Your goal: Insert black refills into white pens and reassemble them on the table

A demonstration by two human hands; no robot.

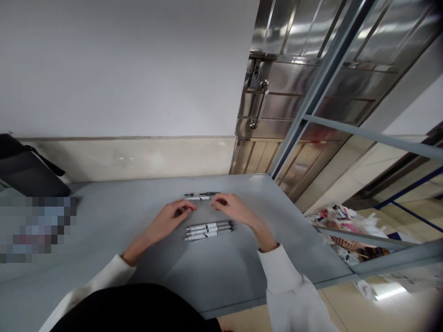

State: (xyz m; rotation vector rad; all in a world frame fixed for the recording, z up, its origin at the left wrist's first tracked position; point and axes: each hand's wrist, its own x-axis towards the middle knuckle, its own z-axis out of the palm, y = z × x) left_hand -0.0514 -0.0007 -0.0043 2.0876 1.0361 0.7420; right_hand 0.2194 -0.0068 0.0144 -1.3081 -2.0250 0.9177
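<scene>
Several white and grey pens (208, 229) lie side by side on the grey table (221, 272), in front of my body. Farther back, a dark pen and a white pen (198, 198) lie close together, partly behind my hands. My left hand (172, 218) hovers between the two sets of pens, fingers curved and apart, nothing in it. On the other side, my right hand (234, 208) is at the right end of the back pens, thumb and fingers curled toward each other; what lies between its fingertips, if anything, is too small to make out.
A black bag (31, 168) stands at the table's back left, with a blurred-out item in front of it. A metal frame post (308, 106) rises at the back right corner. Beyond the right edge are plastic bags (349, 221) on a lower level and a locked metal door (277, 108).
</scene>
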